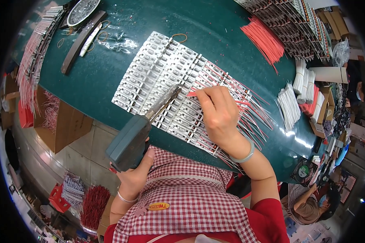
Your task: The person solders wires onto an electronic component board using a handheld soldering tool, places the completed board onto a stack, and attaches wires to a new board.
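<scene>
My left hand [134,172] grips the soldering gun [129,141], its tip slanting up-right onto the strip panel [150,77] dead ahead. My right hand [219,111] pinches a red wire [192,94] just right of that tip, so it's nearer.

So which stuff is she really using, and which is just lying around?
In use:
left hand gripping the soldering gun
right hand pinching a red wire
rows of small metal boards

Lying about:
bundle of red wires
white wire bundles
rubber bands
dark bar
</scene>
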{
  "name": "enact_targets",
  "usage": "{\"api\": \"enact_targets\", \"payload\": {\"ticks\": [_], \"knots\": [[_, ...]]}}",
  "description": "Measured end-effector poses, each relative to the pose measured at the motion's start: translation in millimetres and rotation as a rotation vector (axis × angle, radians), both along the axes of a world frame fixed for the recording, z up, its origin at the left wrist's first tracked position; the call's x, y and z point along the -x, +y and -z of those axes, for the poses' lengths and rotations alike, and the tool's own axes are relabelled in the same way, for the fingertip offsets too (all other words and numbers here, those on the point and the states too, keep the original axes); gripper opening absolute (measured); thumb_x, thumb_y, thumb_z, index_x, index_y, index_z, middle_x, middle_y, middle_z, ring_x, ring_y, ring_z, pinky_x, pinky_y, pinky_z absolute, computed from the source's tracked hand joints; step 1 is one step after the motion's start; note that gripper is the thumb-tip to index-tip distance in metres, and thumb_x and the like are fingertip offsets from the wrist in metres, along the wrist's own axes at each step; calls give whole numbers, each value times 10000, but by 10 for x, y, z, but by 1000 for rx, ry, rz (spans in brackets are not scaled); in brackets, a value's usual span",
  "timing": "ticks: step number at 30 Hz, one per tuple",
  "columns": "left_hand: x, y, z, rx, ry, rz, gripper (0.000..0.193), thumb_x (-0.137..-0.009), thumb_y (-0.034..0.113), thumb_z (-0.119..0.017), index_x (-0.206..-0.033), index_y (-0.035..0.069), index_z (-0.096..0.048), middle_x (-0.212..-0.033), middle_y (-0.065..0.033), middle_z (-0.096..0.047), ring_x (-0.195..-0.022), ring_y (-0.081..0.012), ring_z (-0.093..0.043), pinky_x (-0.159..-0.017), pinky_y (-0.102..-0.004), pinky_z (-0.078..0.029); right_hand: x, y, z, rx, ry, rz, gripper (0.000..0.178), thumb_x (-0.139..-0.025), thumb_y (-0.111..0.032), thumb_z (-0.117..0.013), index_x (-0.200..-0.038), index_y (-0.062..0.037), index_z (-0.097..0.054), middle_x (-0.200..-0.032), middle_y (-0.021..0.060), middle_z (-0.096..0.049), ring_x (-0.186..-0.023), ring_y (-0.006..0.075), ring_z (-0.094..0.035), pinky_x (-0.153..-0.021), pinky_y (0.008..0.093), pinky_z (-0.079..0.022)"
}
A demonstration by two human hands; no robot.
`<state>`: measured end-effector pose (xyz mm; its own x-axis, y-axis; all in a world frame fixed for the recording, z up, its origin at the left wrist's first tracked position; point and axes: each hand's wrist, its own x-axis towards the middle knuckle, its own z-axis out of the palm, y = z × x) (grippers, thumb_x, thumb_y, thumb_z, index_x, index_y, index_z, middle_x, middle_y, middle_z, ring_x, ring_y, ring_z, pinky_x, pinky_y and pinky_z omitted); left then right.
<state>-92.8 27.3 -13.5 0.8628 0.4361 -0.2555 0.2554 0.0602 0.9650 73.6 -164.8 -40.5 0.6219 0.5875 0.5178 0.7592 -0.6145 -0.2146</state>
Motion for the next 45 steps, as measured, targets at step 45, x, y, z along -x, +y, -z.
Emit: {"api": "enact_targets", "payload": {"ticks": [45], "knots": [[-4,13,-51,-448,-137,181,232,-780,-24,-739,-1006,-55,-697,-953,-143,-695,-782,-218,-687,-690,-301,-551,198,-1,-49,-25,40,-44,300,-704,-11,-653,-997,57,-662,-923,108,-609,-808,246,-588,-637,343,-491]]}}
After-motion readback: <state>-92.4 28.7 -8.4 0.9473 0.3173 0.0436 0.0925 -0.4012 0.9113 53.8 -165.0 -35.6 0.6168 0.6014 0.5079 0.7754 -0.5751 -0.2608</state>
